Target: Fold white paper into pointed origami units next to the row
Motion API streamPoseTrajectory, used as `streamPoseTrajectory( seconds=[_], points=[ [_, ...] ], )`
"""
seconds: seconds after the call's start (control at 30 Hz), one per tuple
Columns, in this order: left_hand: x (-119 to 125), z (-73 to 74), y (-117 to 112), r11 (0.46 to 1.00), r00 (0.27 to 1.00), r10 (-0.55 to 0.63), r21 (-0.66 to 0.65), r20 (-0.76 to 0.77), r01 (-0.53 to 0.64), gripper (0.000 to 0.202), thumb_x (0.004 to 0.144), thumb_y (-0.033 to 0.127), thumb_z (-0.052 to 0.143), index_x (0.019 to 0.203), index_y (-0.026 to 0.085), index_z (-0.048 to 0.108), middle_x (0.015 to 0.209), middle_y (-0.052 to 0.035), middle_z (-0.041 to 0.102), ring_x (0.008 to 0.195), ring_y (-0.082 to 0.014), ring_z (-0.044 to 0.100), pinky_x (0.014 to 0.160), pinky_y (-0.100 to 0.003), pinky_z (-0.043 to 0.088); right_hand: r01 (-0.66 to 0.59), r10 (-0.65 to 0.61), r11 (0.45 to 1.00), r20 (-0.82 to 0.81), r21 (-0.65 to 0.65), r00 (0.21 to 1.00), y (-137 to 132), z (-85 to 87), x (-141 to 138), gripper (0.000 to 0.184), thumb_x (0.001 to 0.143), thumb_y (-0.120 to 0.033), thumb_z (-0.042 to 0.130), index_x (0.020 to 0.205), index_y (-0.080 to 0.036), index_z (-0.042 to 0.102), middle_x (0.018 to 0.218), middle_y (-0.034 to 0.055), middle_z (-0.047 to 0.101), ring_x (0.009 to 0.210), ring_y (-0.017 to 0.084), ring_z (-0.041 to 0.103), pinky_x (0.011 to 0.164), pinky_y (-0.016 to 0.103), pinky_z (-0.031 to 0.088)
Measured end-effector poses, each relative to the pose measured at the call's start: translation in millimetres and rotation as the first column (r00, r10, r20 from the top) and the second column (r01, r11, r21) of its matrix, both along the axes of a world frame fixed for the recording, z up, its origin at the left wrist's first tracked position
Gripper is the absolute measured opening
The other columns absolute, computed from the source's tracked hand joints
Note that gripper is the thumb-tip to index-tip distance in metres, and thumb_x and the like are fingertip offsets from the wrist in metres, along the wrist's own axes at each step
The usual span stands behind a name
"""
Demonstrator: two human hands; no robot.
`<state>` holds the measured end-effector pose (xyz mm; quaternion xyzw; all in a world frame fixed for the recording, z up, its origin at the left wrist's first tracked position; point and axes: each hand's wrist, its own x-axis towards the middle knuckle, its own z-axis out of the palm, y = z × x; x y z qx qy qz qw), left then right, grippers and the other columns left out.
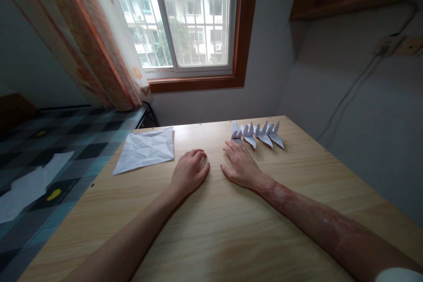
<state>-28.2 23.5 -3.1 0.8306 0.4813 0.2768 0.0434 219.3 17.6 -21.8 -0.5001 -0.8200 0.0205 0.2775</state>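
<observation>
In the head view, white folded-paper figures (263, 135) with pointed, upright tips and angled flaps stand in a close row on the pale wood-grained desk (198, 238), toward its far right. The bare right hand (243, 166) lies just before them, grip released, fingers spread. The bare left hand (189, 169), grip also released, fingers loosely curled, rests near a white, crease-crossed paper sheet (148, 149).

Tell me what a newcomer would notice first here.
Probably the row of folded white paper figures toward the far right of the wooden table, its left end close to the right hand. The creased paper sheet near the far left corner comes next, left of the left hand.
</observation>
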Motion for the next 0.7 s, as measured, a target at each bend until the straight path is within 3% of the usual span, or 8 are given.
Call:
streamPoseTrajectory(
  seconds=[0.17,0.33,0.47,0.6,0.7],
  points=[
    [-0.1,0.5,-0.2,1.0,1.0,0.002,-0.006,0.003,-0.002,0.018,0.1,0.034,0.064,0.114,0.024,0.069,0.13,-0.0107,0.076,0.119,-0.0327,0.071,0.109,-0.052,0.055,-0.128,0.128,0.992,-0.038,-0.017,0.991,-6.0,7.9,-0.5,0.051,0.1,-0.035,0.065,0.146,-0.012,0.062,0.158,0.0209,0.062,0.15,0.033,0.055,0.13,0.05,0.042],
    [0.4,0.7,4.3,1.0,0.992,0.01,-0.018,0.127,-0.008,0.019,0.102,0.034,0.06,0.113,0.023,0.071,0.121,-0.0113,0.078,0.111,-0.0295,0.073,0.103,-0.047,0.058,-0.303,0.301,0.952,-0.054,-0.035,0.952,-11.6,15.3,-2.7,0.037,0.102,-0.029,0.063,0.137,-0.017,0.07,0.151,0.0146,0.069,0.14,0.028,0.065,0.124,0.043,0.049],
    [-3.4,3.1,8.3,0.998,0.979,-0.01,-0.056,0.204,0.022,0.02,0.101,0.037,0.062,0.11,0.023,0.072,0.118,-0.0121,0.078,0.111,-0.0293,0.073,0.103,-0.047,0.059,-0.343,0.341,0.939,-0.061,-0.022,0.938,-11.0,14.7,-3.7,0.04,0.102,-0.029,0.065,0.141,-0.019,0.068,0.154,0.0143,0.068,0.143,0.027,0.064,0.125,0.044,0.049],
    [-15.3,10.9,11.4,0.988,0.98,-0.098,-0.097,0.176,0.117,0.024,0.102,0.043,0.062,0.113,0.024,0.074,0.121,-0.011,0.078,0.113,-0.029,0.075,0.105,-0.046,0.06,-0.354,0.352,0.935,-0.059,-0.027,0.934,-8.9,13.8,-2.9,0.043,0.102,-0.029,0.064,0.144,-0.02,0.067,0.157,0.0136,0.066,0.147,0.026,0.062,0.127,0.043,0.047],
    [-36.3,19.2,18.6,0.998,0.996,-0.044,-0.042,0.079,0.048,0.031,0.102,0.045,0.062,0.123,0.025,0.072,0.132,-0.0108,0.077,0.124,-0.0314,0.073,0.112,-0.048,0.057,-0.354,0.352,0.934,-0.061,-0.037,0.934,-8.3,14.5,-2.8,0.043,0.102,-0.028,0.064,0.144,-0.018,0.067,0.158,0.0141,0.066,0.148,0.026,0.061,0.128,0.042,0.045]
  ],
)
